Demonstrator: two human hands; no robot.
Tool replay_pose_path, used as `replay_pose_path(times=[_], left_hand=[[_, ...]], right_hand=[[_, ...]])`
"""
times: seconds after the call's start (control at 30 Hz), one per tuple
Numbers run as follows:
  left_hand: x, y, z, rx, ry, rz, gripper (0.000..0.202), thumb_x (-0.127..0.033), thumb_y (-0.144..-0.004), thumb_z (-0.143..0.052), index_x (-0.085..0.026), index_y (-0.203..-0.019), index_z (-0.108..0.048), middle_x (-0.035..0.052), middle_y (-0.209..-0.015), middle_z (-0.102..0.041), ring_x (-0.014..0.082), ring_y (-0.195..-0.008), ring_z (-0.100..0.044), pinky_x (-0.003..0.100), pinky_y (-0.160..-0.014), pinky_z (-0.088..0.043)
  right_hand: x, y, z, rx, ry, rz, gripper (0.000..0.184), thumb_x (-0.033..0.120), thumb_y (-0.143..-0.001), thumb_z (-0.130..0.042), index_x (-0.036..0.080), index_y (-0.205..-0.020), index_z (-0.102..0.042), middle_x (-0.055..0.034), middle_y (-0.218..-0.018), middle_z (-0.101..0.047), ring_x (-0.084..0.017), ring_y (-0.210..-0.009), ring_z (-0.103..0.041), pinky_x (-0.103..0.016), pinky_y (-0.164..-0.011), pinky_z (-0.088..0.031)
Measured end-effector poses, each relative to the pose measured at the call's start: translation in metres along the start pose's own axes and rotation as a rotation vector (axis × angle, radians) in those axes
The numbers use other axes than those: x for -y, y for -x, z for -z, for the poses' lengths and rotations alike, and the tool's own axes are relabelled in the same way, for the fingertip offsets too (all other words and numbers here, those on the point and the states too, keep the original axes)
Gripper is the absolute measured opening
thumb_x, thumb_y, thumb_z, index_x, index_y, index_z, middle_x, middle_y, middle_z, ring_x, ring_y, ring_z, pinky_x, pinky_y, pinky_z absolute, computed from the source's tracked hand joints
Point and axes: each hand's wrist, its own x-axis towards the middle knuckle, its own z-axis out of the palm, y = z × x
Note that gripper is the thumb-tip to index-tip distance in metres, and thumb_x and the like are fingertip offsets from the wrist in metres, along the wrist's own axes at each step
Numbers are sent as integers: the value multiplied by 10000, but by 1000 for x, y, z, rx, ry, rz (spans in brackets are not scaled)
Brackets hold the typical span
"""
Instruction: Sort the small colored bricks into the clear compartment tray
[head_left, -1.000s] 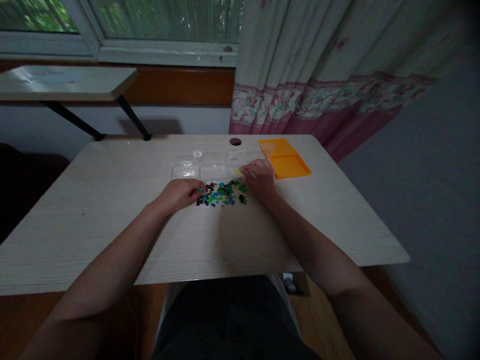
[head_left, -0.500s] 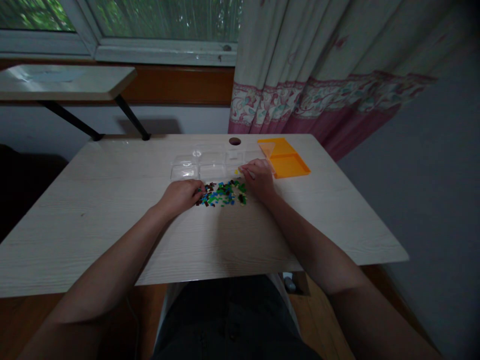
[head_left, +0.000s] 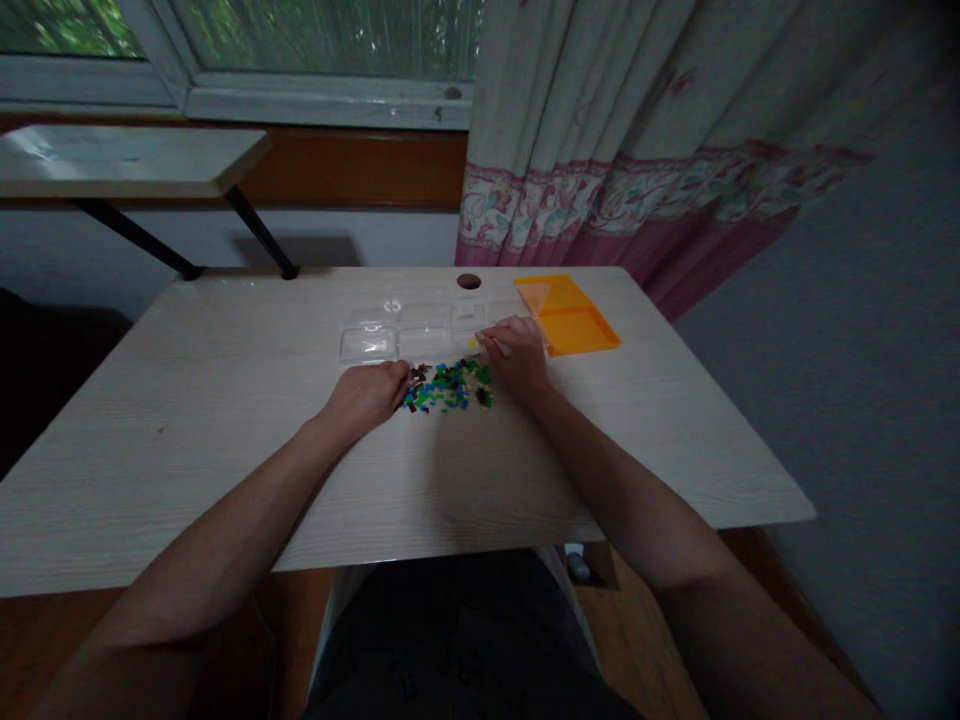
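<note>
A pile of tiny building bricks [head_left: 450,384], green, blue, brown and cream, lies on the table between my hands. My left hand [head_left: 367,392] rests at the left edge of the pile, its fingers curled in among the bricks; whatever they hold is hidden. Behind the pile stands a clear plastic tray with compartments [head_left: 424,342]. Over its right part is my right hand [head_left: 517,355], thumb and finger pinched together. Just left of those fingertips, a small yellow piece [head_left: 472,342] shows in the tray. What the pinch holds is too small to name.
An orange plastic case [head_left: 577,330] lies open at the right, behind my right hand, close to the tray's end. A round cable hole [head_left: 469,282] is near the table's back edge. At the back left, a raised shelf [head_left: 135,165] stands on black legs.
My left hand has shifted slightly right and curled further over the left edge of the bricks, covering some of them. My right hand stays almost still over the tray.
</note>
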Motion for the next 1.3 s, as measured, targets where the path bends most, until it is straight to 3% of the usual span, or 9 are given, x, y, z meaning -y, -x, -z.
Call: replay_pose_path(times=[0.23, 0.43, 0.63, 0.83, 0.97, 1.3], left_hand=[[2, -2, 1, -69, 149, 68, 356, -414, -1017, -334, -189, -1048, -607, 87, -937, -718, 217, -799, -667, 286, -639, -394], [-3, -4, -6, -274, 699, 192, 333, -480, -977, -425, -203, -988, -610, 15, -753, -636, 154, -663, -566, 255, -606, -389], [-19, -8, -22, -239, 1264, 182, 302, -494, -924, -522, -198, -936, -585, 18, -771, -622, 127, -648, -548, 247, -604, -429], [-34, -6, -11, -209, 1586, 225, 326, -502, -852, -633, -183, -881, -568, 0, -752, -608, 105, -638, -552, 234, -610, -449], [-38, -4, -7, -234, 1663, 245, 321, -483, -832, -666, -181, -850, -558, -13, -715, -600, 90, -605, -534, 217, -577, -434], [-36, -6, -14, -277, 1531, 288, 305, -468, -833, -655, -177, -790, -572, -9, -687, -595, 101, -603, -526, 228, -580, -419]], right_hand=[[6, 0, 6, 20, -3, 39, 316, 402, -990, -488, 228, -932, -746, -65, -925, -667, -232, -948, -546, -387, -864, -390], [44, 10, 15, 108, -52, 288, 257, 389, -987, -520, 277, -1035, -746, -41, -950, -706, -209, -982, -571, -383, -923, -360], [80, 19, 22, 96, 10, 333, 274, 396, -1001, -503, 298, -1127, -725, -37, -937, -739, -213, -984, -573, -390, -917, -343], [84, 20, 22, 82, 26, 369, 255, 358, -1013, -494, 306, -1100, -728, -12, -926, -763, -193, -877, -594, -378, -803, -343], [86, 21, 25, 142, 56, 366, 265, 337, -1020, -475, 313, -1136, -712, -15, -954, -768, -195, -883, -600, -387, -815, -344], [90, 22, 25, 174, 93, 379, 266, 307, -1026, -457, 277, -1089, -713, -39, -868, -747, -199, -853, -590, -380, -799, -322]])
